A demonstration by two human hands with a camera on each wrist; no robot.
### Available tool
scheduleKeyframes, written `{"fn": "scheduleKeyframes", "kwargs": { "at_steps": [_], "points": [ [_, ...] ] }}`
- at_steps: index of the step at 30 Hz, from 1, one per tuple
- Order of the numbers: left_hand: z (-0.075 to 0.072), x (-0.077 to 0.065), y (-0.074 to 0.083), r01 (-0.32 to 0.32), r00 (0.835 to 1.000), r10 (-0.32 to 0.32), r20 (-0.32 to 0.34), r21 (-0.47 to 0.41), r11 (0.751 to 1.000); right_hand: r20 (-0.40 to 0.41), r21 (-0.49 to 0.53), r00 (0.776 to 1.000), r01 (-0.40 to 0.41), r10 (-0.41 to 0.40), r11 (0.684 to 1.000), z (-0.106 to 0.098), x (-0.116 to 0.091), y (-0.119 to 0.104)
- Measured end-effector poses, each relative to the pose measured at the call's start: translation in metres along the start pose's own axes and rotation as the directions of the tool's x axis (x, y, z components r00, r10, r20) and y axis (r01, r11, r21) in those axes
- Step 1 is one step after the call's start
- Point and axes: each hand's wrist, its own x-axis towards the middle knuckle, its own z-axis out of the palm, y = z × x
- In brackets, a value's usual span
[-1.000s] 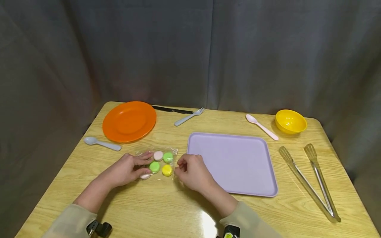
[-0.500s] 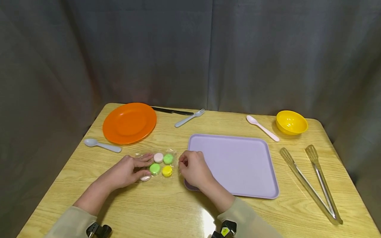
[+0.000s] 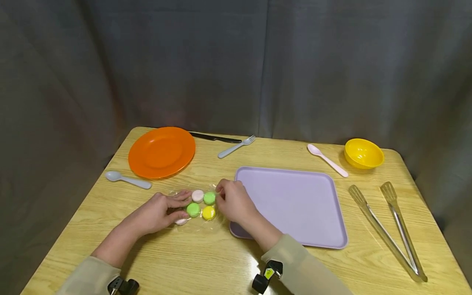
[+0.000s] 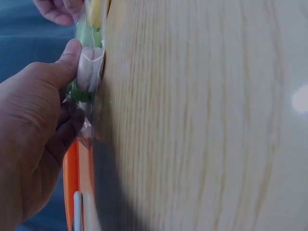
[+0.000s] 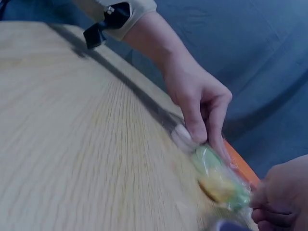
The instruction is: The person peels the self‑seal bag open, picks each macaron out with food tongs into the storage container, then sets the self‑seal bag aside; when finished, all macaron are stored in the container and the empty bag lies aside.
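A clear plastic bag of macarons point(image 3: 202, 224) lies on the table; pink, green and yellow macarons show through its film. My left hand point(image 3: 158, 211) grips the bag's left end, with the thumb on a pink macaron point(image 4: 89, 70) and the other fingers around the far side, as the left wrist view shows. At the right end is my right hand point(image 3: 236, 203), fingers curled and fingertips pinching at the film beside a green macaron point(image 3: 209, 198). In the right wrist view a yellow macaron point(image 5: 215, 187) shows blurred. The left fingers hide part of the bag.
A lilac tray point(image 3: 291, 200) lies just right of the bag, partly under the right forearm. Behind are an orange plate point(image 3: 161, 152), black knife point(image 3: 217, 138) and grey fork point(image 3: 237, 147). A grey spoon point(image 3: 129, 179), pink spoon point(image 3: 327, 160), yellow bowl point(image 3: 364, 153) and metal tongs point(image 3: 391, 233) lie around.
My right hand first drew slightly right, away from the bag's edge, then came back left and a little farther from me to the bag's far right corner. The left hand stays in place.
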Motion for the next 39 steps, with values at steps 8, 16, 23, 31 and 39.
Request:
{"fn": "scheduleKeyframes", "kwargs": {
  "at_steps": [8, 16, 23, 31, 39],
  "points": [
    [0.001, 0.0, -0.002, -0.014, 1.0, 0.014, -0.025, 0.011, 1.0, -0.128, -0.084, 0.992, -0.006, -0.005, 0.996, -0.011, -0.016, 0.015],
    [-0.007, -0.008, -0.008, -0.058, 0.997, 0.062, -0.046, 0.077, 0.995, 0.051, -0.316, 0.975, 0.22, -0.215, 0.923, -0.014, -0.025, 0.017],
    [-0.009, -0.004, 0.001, -0.137, 0.985, 0.151, -0.078, 0.167, 0.976, 0.197, -0.405, 0.946, 0.316, -0.256, 0.858, -0.006, -0.032, 0.016],
    [-0.01, -0.008, 0.009, -0.099, 0.984, 0.14, -0.106, 0.32, 0.942, 0.241, -0.384, 0.935, 0.337, -0.259, 0.86, -0.002, -0.036, 0.021],
    [-0.003, -0.014, 0.004, -0.084, 0.981, 0.137, -0.136, 0.341, 0.936, 0.258, -0.354, 0.925, 0.358, -0.277, 0.864, -0.001, -0.039, 0.024]
  ]
}}
